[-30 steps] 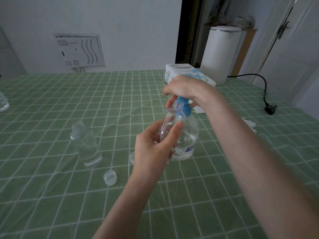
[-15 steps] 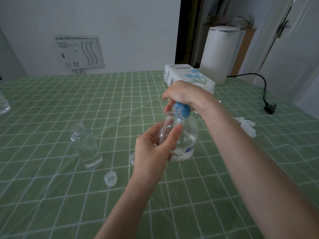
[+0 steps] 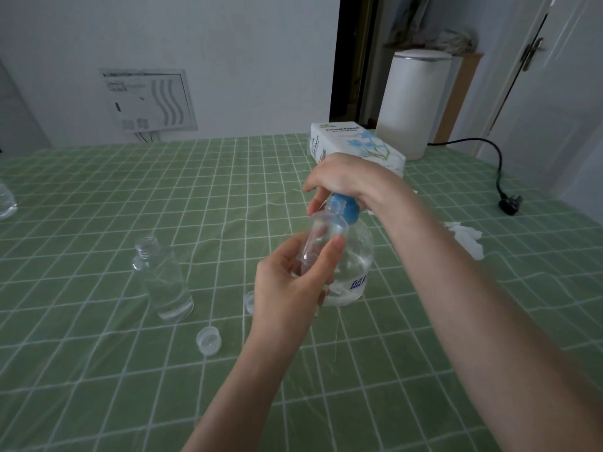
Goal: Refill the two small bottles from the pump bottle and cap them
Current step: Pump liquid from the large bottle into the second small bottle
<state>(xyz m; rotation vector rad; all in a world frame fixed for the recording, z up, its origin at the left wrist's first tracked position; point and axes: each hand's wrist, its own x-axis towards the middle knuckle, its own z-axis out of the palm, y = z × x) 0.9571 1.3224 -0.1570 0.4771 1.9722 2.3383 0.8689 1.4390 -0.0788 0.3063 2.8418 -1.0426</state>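
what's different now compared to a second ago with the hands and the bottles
Very little. The right hand has pressed slightly lower on the blue pump. The left hand still holds the small bottle tilted to the spout. The other small bottle and loose cap haven't moved.

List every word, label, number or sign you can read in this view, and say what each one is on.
"TISSUE PAPER": top face of the white tissue box; the smaller line under it is too blurred to read.
Pump bottle: blue characters on its label, too blurred to read.
Wall panel: printed lines and square codes, too small to read.
Nothing else carries readable text.
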